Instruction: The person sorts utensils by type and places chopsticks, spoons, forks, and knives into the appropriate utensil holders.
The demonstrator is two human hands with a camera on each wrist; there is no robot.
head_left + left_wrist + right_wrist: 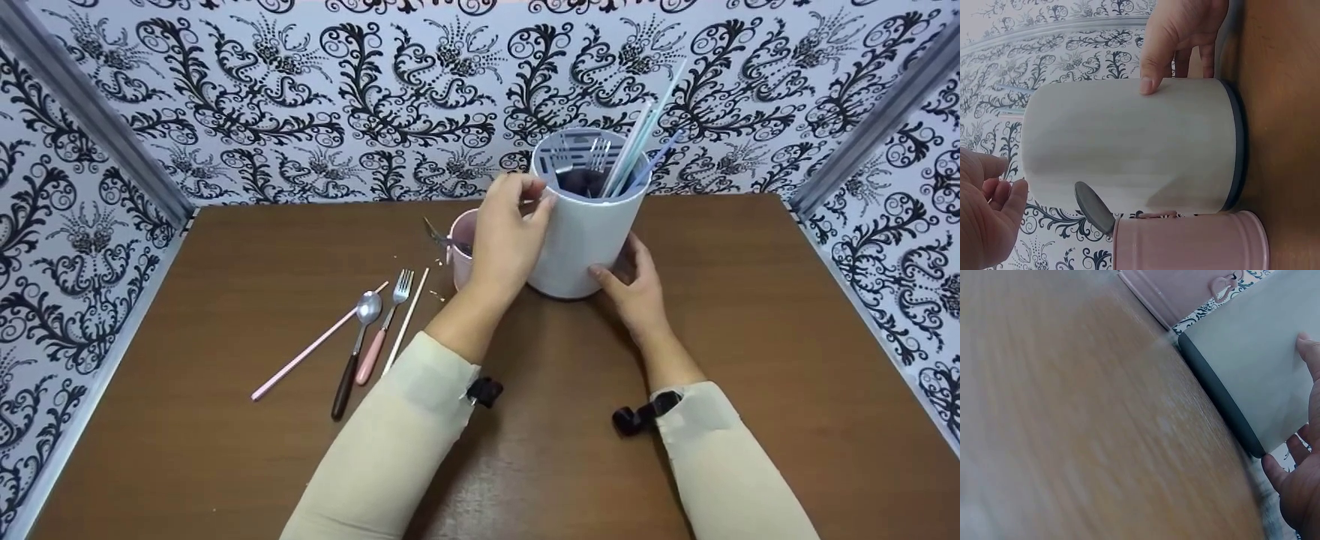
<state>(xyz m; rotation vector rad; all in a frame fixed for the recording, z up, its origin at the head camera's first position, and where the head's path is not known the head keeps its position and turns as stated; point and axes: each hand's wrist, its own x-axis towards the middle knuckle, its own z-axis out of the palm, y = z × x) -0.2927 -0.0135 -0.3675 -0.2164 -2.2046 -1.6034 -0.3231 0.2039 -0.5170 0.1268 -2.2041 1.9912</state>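
A tall white cylindrical utensil holder (pixel 581 244) with a dark base stands on the table. Forks (pixel 598 155) and several straws (pixel 637 146) poke out of its top. My left hand (pixel 510 232) is at the near-left rim, thumb and fingers curled there, seemingly pinching the edge. Low on the other side, my right hand (pixel 637 292) grips the holder, its thumb (pixel 1150 84) on the near wall and the fingers reaching round behind. Close to the left hand stands a pink cup (pixel 1190 242), partly hidden by that hand in the head view, with a metal utensil (pixel 1094 208) leaning out.
Left of the cup lie a spoon (pixel 367 309) with a dark handle, a fork (pixel 375 352) with a pink handle, a pink straw (pixel 304 362) and a pale thin stick (pixel 409 319). Patterned panels (pixel 300 97) enclose the brown table (pixel 225 465) at the back and sides.
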